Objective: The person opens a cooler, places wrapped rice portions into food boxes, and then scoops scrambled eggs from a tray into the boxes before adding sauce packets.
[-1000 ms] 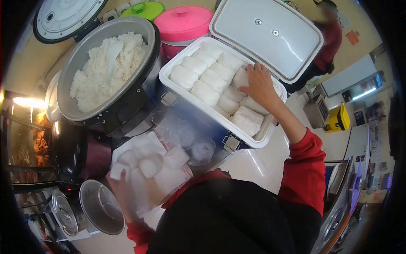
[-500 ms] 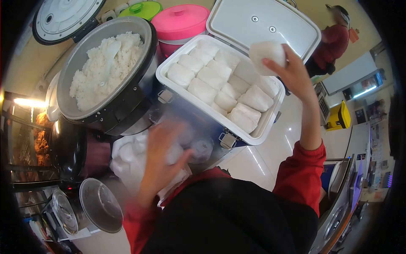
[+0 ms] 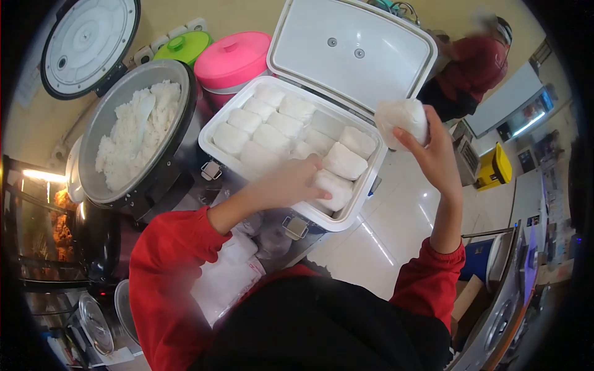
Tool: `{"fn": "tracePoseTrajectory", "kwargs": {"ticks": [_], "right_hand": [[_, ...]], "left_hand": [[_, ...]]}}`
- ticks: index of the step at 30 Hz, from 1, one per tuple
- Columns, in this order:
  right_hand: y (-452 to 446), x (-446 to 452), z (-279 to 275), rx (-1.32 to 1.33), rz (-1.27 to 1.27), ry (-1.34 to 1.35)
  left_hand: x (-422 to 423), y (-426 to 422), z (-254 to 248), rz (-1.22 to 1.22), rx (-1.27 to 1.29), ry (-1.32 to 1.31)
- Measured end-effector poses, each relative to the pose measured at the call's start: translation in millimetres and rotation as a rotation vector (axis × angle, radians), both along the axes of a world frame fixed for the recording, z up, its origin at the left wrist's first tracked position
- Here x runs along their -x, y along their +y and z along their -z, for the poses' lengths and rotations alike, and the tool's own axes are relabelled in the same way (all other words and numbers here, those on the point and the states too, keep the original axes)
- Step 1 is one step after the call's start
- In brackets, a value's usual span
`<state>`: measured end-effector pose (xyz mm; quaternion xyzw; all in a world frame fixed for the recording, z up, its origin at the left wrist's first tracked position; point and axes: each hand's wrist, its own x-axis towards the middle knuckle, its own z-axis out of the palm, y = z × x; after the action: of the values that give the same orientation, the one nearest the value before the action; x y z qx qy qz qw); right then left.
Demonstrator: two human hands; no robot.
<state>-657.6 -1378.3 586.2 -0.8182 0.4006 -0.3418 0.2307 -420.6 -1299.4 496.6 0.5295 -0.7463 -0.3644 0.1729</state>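
Observation:
My right hand (image 3: 438, 154) is closed around a white wrapped rice packet (image 3: 402, 122), held up beside the right end of a cooler box. The cooler box (image 3: 213, 143) stands with its lid raised, and rows of similar white wrapped packets (image 3: 272, 137) fill it. Over the front of these rows is my left hand (image 3: 291, 182), somewhat blurred. Its thumb and forefinger are apart, close to a packet (image 3: 334, 188) at the near right corner; whether they touch it I cannot tell.
Left of the cooler box, a large rice cooker (image 3: 86, 157) stands uncovered, with rice and a paddle inside. Pink (image 3: 232, 59) and green (image 3: 179, 46) lidded containers are behind. Plastic bags (image 3: 226, 272) lie in front of me. A person (image 3: 473, 71) stands at the far right.
My left hand has moved from above the plastic bags to over the packets in the cooler box. The right hand still holds its packet, now slightly lower in view. The view has shifted.

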Motion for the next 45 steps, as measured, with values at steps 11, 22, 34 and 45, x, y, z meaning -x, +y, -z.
{"fn": "tracePoseTrajectory", "kwargs": {"ticks": [11, 22, 34, 45], "right_hand": [[-30.7, -15.6, 40.8, 0.171, 0.097, 0.080], [-43.6, -23.3, 37.9, 0.134, -0.042, 0.122], [-39.5, -46.5, 53.0, 0.157, -0.239, 0.549], [-47.1, -53.6, 58.0, -0.049, -0.089, 0.578]], "left_hand": [[38.2, -69.3, 43.2, 0.023, 0.349, 0.408], [37.9, -79.1, 30.8, -0.047, -0.098, 0.406], [25.4, -15.9, 8.3, -0.230, -0.184, 0.200], [8.9, 3.3, -27.3, -0.095, -0.329, -0.052]]}}
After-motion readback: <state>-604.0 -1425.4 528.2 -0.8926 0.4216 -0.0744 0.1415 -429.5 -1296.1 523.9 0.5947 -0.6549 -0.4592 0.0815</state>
